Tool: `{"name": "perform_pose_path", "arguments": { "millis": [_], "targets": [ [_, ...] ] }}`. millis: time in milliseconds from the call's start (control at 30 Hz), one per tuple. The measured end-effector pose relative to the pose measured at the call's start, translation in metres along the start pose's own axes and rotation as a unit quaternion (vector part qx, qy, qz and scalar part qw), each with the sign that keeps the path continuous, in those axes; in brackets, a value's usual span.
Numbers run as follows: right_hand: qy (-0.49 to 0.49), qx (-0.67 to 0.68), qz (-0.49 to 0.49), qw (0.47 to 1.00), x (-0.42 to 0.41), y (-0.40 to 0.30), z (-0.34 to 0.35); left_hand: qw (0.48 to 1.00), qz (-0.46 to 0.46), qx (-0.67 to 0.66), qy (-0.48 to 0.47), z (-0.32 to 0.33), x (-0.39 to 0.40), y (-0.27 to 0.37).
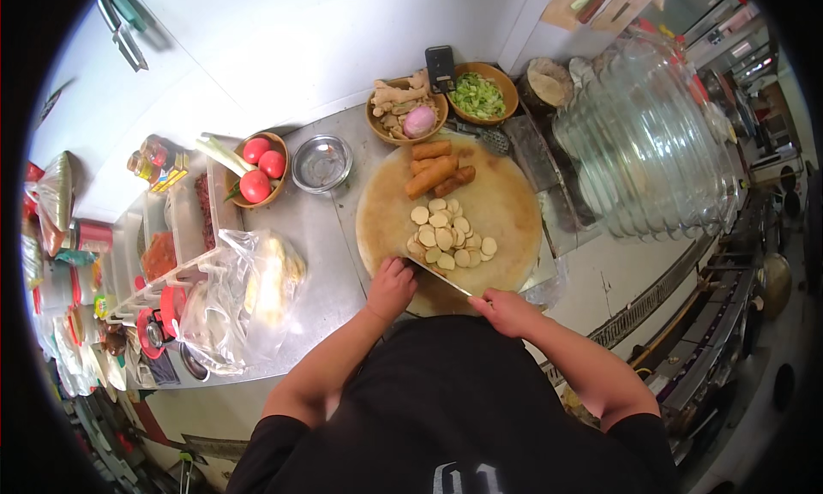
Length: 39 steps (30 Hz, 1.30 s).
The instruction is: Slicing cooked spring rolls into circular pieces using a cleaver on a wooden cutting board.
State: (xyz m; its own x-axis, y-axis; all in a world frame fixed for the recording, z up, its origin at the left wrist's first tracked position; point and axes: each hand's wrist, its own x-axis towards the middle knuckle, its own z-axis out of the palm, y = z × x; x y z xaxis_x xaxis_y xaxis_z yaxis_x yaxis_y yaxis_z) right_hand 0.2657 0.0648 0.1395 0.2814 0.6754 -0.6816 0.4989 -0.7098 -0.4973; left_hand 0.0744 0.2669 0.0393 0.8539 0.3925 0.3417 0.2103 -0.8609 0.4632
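My right hand (505, 310) is closed round the handle of a kitchen knife (440, 277), whose blade points up and left over the round chopping board (514, 237). At the blade's far end, on the board's lower left part, my left hand (392, 288) has its fingers bent; what lies under the fingertips is hidden, so I cannot tell if they hold anything. Just beyond the blade lies a loose heap of thin, pale round slices (443, 238). Several brown-orange, stick-shaped pieces of food (432, 176) rest farther back on the board.
Behind the board stand a bowl of ginger (400, 95) with a purple onion and a bowl of chopped greens (477, 97). To the left are a metal bowl (321, 163), a bowl of tomatoes (256, 184), plastic bags (276, 269) and ingredient bins. Stacked clear trays (649, 140) stand right.
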Motion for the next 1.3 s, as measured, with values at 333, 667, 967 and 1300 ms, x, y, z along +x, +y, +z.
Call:
{"name": "perform_pose_path", "arguments": {
  "millis": [333, 667, 967, 1300],
  "targets": [
    [0.021, 0.043, -0.026, 0.999, -0.023, -0.009, -0.009, 0.999, -0.033, -0.009, 0.022, 0.004, -0.004, 0.002],
    [0.009, -0.001, 0.006, 1.0, -0.015, -0.01, -0.004, 1.0, -0.02, -0.012, 0.016, -0.001, -0.003, 0.004],
    [-0.004, 0.049, -0.012, 0.999, -0.004, -0.003, 0.0, 0.999, -0.023, -0.025, 0.022, -0.004, -0.005, 0.005],
    [-0.003, 0.043, -0.02, 0.999, -0.027, -0.017, -0.012, 0.996, -0.082, -0.041, 0.009, 0.002, -0.012, 0.001]
  ]
}}
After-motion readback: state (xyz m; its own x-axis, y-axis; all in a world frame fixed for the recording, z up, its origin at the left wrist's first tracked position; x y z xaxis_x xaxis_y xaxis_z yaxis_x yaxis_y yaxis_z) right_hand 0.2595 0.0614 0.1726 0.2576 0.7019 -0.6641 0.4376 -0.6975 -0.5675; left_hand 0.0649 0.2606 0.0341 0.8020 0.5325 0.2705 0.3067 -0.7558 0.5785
